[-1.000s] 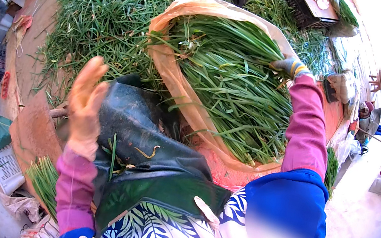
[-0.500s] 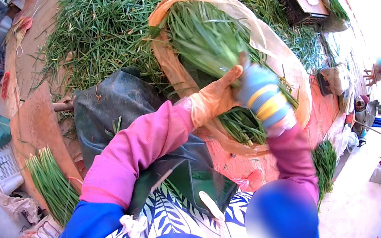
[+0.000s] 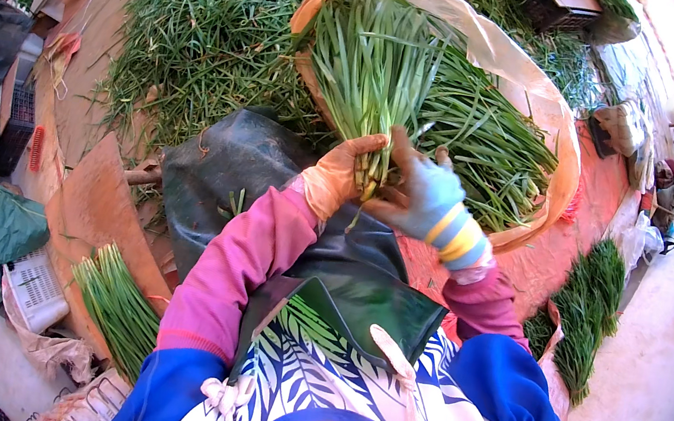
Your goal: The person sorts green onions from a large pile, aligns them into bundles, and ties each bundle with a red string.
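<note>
My left hand (image 3: 343, 172), in an orange glove, is closed round the lower stems of a bunch of garlic chives (image 3: 373, 66). The green leaves fan out away from me, and the pale stem ends stick out below my grip. My right hand (image 3: 423, 193), in a light blue glove with yellow bands, is beside those stem ends with its fingers apart. One fingertip is at the stems near my left hand. Behind the bunch, more chives (image 3: 488, 146) lie in an open orange-tinted plastic bag (image 3: 572, 146).
A large heap of loose green leaves (image 3: 202, 57) spreads over the ground at the far left. Tied chives (image 3: 114, 307) lie at the near left, beside a brown board (image 3: 107, 214). More bundles (image 3: 590, 312) lie on the right. A dark sheet (image 3: 228, 171) covers my lap.
The bunch has swung more upright and come into clear view. My right hand has moved from over the stems to beside their ends, and its fingers have spread.
</note>
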Available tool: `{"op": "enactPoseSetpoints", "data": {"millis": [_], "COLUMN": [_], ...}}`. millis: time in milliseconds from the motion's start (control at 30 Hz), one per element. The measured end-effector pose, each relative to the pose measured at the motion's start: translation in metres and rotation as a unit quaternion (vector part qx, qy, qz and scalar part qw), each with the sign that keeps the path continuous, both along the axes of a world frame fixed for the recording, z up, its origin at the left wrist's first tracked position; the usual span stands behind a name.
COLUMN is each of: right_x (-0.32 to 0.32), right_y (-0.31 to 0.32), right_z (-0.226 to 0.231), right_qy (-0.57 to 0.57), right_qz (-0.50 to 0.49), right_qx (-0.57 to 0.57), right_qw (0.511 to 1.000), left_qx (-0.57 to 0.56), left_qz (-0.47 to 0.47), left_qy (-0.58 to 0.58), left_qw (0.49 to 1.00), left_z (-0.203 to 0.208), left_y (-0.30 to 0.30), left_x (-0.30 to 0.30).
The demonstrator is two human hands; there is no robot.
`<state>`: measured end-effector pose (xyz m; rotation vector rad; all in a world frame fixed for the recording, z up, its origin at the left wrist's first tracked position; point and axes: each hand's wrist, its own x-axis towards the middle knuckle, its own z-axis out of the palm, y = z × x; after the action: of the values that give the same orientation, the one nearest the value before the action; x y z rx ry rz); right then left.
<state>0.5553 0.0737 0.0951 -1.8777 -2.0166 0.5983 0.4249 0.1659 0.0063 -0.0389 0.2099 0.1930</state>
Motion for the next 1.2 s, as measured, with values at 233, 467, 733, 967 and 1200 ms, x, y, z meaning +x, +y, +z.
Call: {"op": "enactPoseSetpoints", "data": {"millis": [233,467,733,967,1200], "right_x": [0.065,0.011,-0.042,0.005,-0.020], "right_y": [0.018,0.011,0.038,0.038,0.064], "right_z": [-0.055,-0.031,-0.096,-0.082,-0.054], "right_qy": [0.494,0.454,0.410,0.635,0.662], "right_qz": [-0.252,-0.220,-0.228,-0.391,-0.122], "right_qx": [0.117,0.044,0.013,0.021,-0.083], "right_qw": [0.824,0.862,0.883,0.665,0.735], "left_qx": [0.067,0.071,0.073,0.267,0.387], "left_qz": [0.055,0.044,0.043,0.131,0.248], "left_qy": [0.136,0.113,0.134,0.093,0.300], "left_qw": [0.987,0.990,0.987,0.950,0.836], "left_z": [0.024,0.029,0.011,0.095,0.098], "left_y": [0.005,0.004,-0.015,-0.019,0.024], "left_x": [-0.024,-0.059,-0.063,-0.107,-0.204]}}
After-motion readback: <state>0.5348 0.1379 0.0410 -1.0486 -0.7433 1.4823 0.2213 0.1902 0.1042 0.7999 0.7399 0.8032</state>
